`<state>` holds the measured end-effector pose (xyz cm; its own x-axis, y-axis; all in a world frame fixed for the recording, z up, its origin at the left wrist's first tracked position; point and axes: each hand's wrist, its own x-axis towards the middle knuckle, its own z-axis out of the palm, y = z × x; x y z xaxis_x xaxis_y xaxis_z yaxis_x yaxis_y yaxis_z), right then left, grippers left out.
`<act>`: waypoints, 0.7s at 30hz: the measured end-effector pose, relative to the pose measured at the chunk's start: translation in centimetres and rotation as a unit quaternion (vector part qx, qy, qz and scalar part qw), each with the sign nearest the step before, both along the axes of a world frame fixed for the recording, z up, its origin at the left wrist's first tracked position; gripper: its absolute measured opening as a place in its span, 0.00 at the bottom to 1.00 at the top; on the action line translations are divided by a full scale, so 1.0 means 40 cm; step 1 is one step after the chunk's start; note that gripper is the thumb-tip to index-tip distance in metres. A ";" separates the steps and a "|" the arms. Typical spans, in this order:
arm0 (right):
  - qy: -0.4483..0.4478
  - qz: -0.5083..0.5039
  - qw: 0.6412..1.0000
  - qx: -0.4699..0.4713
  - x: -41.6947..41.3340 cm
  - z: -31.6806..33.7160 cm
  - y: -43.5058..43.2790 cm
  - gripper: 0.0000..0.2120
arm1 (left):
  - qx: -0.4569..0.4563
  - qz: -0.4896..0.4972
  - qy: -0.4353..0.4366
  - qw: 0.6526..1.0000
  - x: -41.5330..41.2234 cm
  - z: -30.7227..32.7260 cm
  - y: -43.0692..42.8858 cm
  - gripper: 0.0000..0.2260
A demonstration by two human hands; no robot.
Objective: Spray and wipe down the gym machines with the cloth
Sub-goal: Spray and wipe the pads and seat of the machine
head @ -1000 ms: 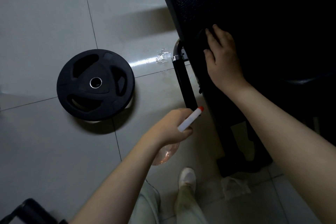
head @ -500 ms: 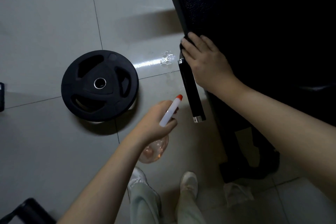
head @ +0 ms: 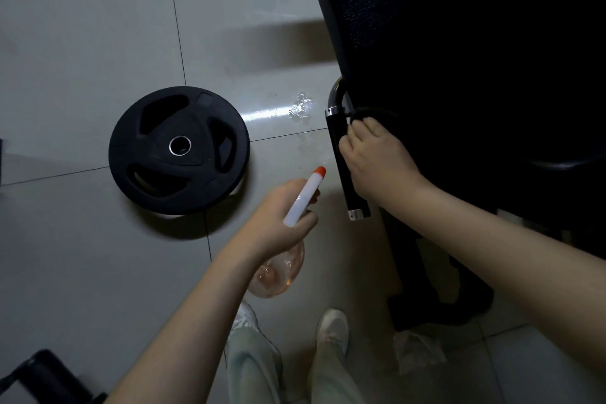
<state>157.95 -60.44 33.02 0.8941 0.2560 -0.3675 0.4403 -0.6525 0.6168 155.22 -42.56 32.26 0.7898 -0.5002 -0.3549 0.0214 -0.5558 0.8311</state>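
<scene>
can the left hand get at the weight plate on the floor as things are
Probably, to touch it: only bare floor lies between the left hand and the weight plate. Lifting it looks unlikely, since that hand grips the spray bottle.

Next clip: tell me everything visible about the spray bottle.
The spray bottle has a long white sprayer head with an orange-red tip and a clear, rounded body that looks like plastic, with a little pinkish liquid inside. The left hand grips its neck, above the tiled floor. The nozzle tilts up and right, toward the machine's black handle, without touching it.
</scene>
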 end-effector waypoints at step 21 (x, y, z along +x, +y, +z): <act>0.154 -0.021 0.985 -0.075 -0.192 -0.034 -0.031 0.26 | -0.004 -0.017 0.004 1.000 -0.017 0.017 -0.009 0.18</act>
<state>150.28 -61.67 31.66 0.7433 0.1434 -0.6534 0.5962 -0.5851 0.5498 154.56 -42.93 32.95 0.7701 -0.5291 -0.3565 0.0092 -0.5496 0.8354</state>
